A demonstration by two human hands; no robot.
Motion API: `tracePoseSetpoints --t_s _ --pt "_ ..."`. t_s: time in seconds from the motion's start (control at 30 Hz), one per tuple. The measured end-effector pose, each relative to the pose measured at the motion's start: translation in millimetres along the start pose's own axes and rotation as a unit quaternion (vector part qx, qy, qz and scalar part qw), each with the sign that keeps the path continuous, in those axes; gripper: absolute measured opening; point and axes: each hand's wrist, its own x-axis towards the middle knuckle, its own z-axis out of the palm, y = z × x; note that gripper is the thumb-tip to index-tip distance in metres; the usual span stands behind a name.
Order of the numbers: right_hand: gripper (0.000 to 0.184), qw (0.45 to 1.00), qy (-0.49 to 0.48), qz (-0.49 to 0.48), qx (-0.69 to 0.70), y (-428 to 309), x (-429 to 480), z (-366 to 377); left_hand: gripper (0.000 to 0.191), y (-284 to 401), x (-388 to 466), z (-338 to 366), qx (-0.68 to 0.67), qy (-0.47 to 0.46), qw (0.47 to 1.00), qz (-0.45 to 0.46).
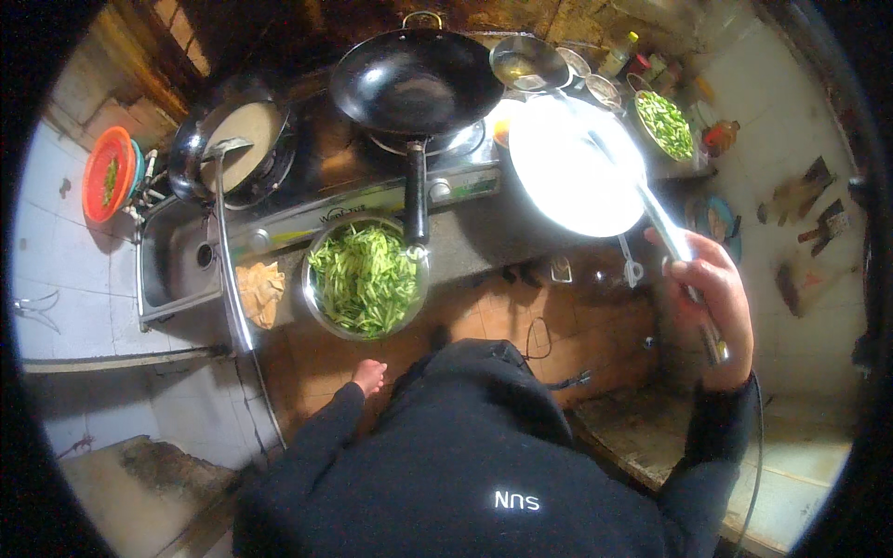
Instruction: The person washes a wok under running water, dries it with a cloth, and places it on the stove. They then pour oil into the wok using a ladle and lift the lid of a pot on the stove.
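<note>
My right hand (711,307) is closed around the metal handle of a utensil (659,216), whose far end reaches over a large round white surface (579,167), too bright to make out. My left hand (370,377) hangs near my body with its fingers curled; nothing shows in it. Between the arms and the stove stands a steel bowl (308,296) heaped with sliced green vegetable (363,279). Behind it a black wok (418,84) sits on the gas stove (349,202), its handle (416,195) pointing at me.
At left, a wok (185,153) holds pale liquid and a long-handled ladle (224,244), near a steel sink (174,258) and a red basin (98,174). A strainer or bowl (530,63) and a dish of chopped green vegetable (663,125) stand at the back right.
</note>
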Motion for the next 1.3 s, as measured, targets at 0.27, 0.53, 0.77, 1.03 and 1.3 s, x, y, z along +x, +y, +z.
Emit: tracePoseSetpoints --t_s 0.27,0.53,0.77,1.03,1.3 --pt "0.023 0.935 -0.145 -0.112 -0.303 1.9 96.0 51.0 0.020 -86.1 37.9 -22.6 -0.291 -0.124 0.948 0.032" --pt "0.018 0.987 -0.107 0.031 -0.114 30.0 201.0 115.9 0.029 -108.4 -3.8 -15.4 0.091 0.067 0.960 0.255" --pt "0.039 0.797 0.036 -0.197 -0.570 71.8 143.6 68.7 0.024 -141.3 5.6 -10.1 -0.213 -0.038 0.976 0.020" --pt "0.043 0.687 0.050 -0.425 -0.587 106.2 181.9 98.9 0.024 -113.5 -2.5 -22.8 -0.133 -0.038 0.990 0.006" --pt "0.050 0.767 0.046 -0.316 -0.557 94.1 203.5 118.5 0.020 -37.5 -56.0 -11.0 0.156 0.049 0.978 0.125"
